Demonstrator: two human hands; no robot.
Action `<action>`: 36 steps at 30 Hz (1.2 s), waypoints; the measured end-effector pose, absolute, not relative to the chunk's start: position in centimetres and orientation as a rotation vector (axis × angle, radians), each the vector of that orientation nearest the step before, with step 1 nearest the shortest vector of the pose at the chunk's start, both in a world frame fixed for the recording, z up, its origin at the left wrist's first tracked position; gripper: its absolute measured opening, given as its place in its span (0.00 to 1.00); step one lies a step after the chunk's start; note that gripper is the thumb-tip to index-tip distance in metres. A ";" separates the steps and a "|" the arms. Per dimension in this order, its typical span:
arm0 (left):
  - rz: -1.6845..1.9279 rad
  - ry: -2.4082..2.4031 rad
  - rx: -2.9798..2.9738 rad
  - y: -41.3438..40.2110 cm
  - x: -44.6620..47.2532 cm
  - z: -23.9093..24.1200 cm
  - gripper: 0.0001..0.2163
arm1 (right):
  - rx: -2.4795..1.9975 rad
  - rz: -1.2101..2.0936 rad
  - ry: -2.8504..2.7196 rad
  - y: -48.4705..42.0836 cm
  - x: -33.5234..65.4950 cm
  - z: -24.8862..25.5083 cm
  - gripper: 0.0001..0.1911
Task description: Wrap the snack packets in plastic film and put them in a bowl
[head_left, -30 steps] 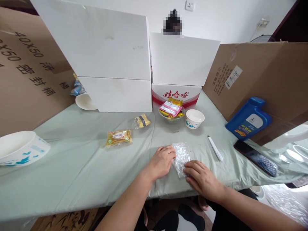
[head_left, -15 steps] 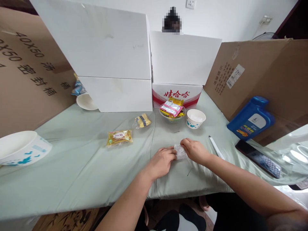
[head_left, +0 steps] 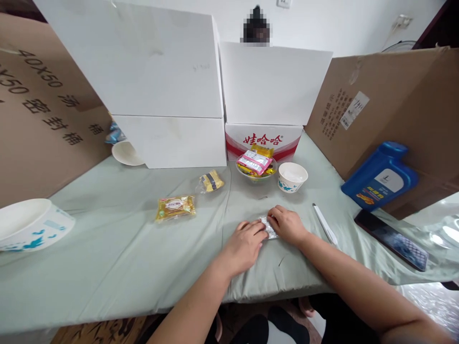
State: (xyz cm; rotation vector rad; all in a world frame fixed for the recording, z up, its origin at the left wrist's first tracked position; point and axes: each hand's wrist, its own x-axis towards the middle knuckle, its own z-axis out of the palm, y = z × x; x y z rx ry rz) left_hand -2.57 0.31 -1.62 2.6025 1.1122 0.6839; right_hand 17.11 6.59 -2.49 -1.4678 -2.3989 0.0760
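A crinkled piece of clear plastic (head_left: 271, 231), perhaps a wrapper or bubble wrap, lies on the cloth-covered table between my hands. My left hand (head_left: 247, 246) holds its left edge, fingers bent and pressed down together. The right side is gripped by my right hand (head_left: 288, 225), with its fingertips curled onto the plastic. My fingers cover much of the piece. Beyond my hands stand a clear bowl (head_left: 255, 179) heaped with wrapped snacks and a white paper cup (head_left: 292, 177) with blue leaf prints. A white pen-like tool (head_left: 324, 223) lies right of my right hand.
Left of my hands lie a gold snack packet (head_left: 175, 208) and a smaller wrapped snack (head_left: 211, 181). A large paper tub (head_left: 53, 229) sits far left. A blue bottle (head_left: 382, 176) and a phone (head_left: 392, 240) are at right. White boxes (head_left: 175, 141) and brown cartons (head_left: 394, 110) enclose the table; a person's head shows behind.
My left hand has slid slightly right and now covers more of the clear plastic. My right hand keeps hold of its side. The view has shifted a little.
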 end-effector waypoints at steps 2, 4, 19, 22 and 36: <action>0.590 1.152 2.575 0.5 -2.6 -1.8 0.16 | -1.473 0.053 -2.306 7.2 18.1 -2.1 0.09; 0.564 1.165 2.557 0.6 -2.6 -2.0 0.17 | -1.456 0.029 -2.223 7.5 19.0 -1.6 0.09; 0.750 1.280 2.393 1.3 -3.8 -1.5 0.12 | -0.681 0.542 -2.531 6.6 18.0 -1.5 0.06; 0.709 1.276 2.423 1.3 -3.7 -1.7 0.11 | -0.728 0.360 -2.466 7.0 18.4 -1.1 0.10; 0.685 1.251 2.410 1.2 -3.7 -2.0 0.08 | -1.507 -0.129 -2.052 19.0 18.8 8.7 0.18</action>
